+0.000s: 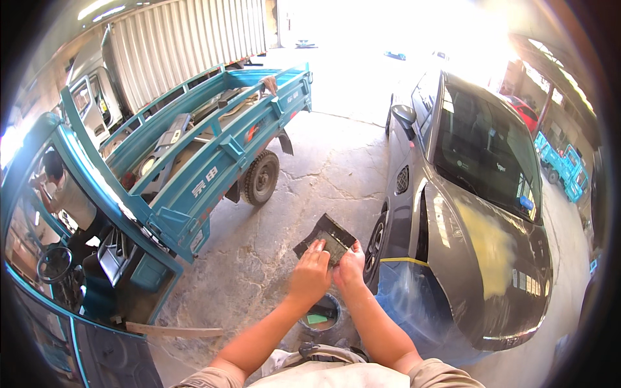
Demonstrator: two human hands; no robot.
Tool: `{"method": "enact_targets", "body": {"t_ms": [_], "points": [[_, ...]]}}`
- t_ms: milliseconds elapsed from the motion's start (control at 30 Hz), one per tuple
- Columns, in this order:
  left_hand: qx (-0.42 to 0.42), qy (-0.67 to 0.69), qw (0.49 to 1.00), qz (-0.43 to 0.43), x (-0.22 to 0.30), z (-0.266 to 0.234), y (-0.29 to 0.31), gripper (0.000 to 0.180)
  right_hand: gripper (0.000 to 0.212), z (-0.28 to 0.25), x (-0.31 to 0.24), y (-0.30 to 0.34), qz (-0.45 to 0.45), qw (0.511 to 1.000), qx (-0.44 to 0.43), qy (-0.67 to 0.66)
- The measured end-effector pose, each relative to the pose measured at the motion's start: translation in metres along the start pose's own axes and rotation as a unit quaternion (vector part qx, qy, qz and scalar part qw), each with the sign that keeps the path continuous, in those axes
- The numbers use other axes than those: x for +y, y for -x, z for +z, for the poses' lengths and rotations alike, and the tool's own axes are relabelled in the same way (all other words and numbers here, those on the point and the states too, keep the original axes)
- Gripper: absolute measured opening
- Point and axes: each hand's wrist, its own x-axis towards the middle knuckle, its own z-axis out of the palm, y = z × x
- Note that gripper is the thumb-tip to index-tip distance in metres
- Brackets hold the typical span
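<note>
Both my hands are at a dark, slightly curled sheet [325, 235] that looks like sandpaper, held in front of me above the floor. My left hand [312, 270] has its fingers laid together over the sheet's lower part, and its thumb is hidden. My right hand [350, 265] pinches the sheet's right side, with the thumb along the edge. Below my wrists stands a round bucket [337, 310] with a green flat piece [316, 319] inside it. To the right is a dark grey car [446, 213] with a yellowish filler patch [486, 249] on its hood.
A blue plastic-like sheet [404, 291] covers the car's front corner, edged with yellow tape [404, 260]. A blue cargo tricycle [220, 168] stands left, with a person [68, 200] visible at its cab. A wooden strip [173, 330] juts out below. A blue object [526, 203] rests by the windshield.
</note>
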Motion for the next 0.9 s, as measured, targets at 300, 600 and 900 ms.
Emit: {"method": "enact_targets", "body": {"t_ms": [300, 600, 900], "points": [[0.027, 0.239, 0.966, -0.096, -0.009, -0.031, -0.017, 0.050, 0.021, -0.002, -0.032, 0.016, 0.020, 0.999, -0.004, 0.047], [-0.016, 0.476, 0.817, -0.325, -0.032, -0.020, -0.017, 0.041, 0.036, 0.006, -0.036, 0.022, 0.057, 0.988, -0.071, 0.127], [0.050, 0.427, 0.858, -0.281, -0.034, -0.021, -0.021, 0.031, 0.058, 0.011, -0.034, 0.034, -0.120, 0.920, -0.181, 0.327]]}}
